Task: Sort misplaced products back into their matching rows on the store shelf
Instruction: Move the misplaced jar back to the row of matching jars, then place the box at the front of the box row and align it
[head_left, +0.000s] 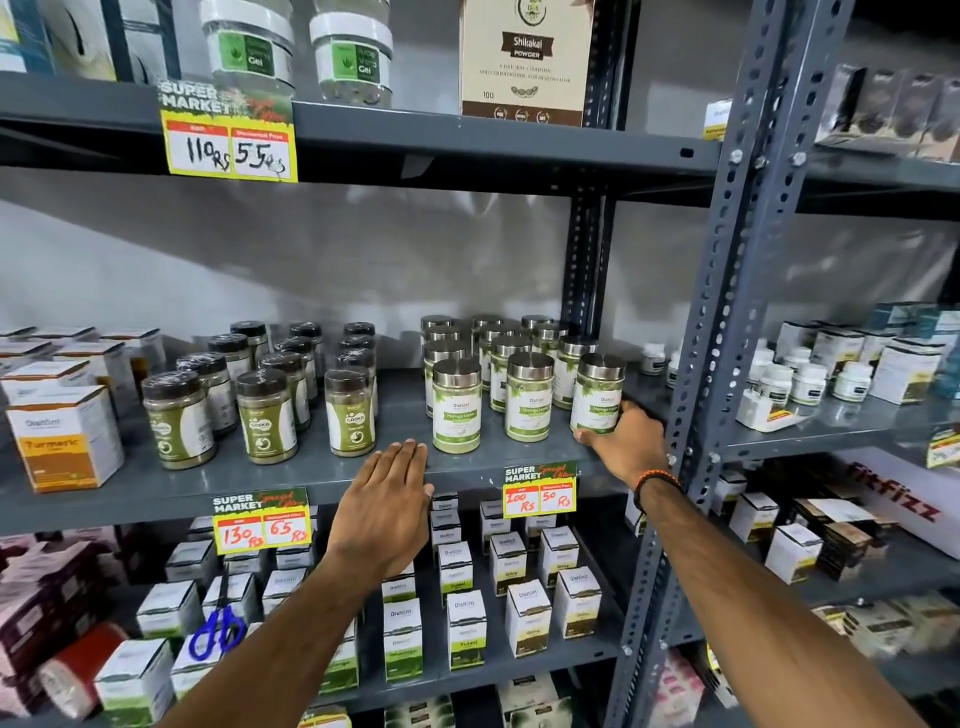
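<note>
**Moringa jars on the middle shelf, one hand on the last jar**

Moringa jar (597, 395), the one at the front right end of its row, stands upright on the grey middle shelf (291, 467). It has a shiny silver lid and a white and green label. The right hand (626, 444) is wrapped around its lower right side, with the thumb at the bottom of the jar near the shelf edge. A dark and orange band (655, 480) sits on that wrist.

The left hand (392, 509) is flat and open, with its fingers close together. It holds nothing. Its fingertips (405, 447) reach the front edge of the shelf, just in front of the gap between 2 groups of jars.

More silver-lid jars (527, 395) stand in rows beside and behind the held jar. To the left are dark-lid jars (267, 415) with green labels, also in rows. Further left are white boxes, and the front one is a turmeric box (65, 441) with an orange label.

2 yellow price tags hang on the shelf edge. The tag near the right hand (540, 491) says 100 and 50. The other tag (262, 519) says 130 and 65.

On the lower shelf are many small white boxes (465, 626). Blue scissors (218, 631) lie there on the left.
</note>
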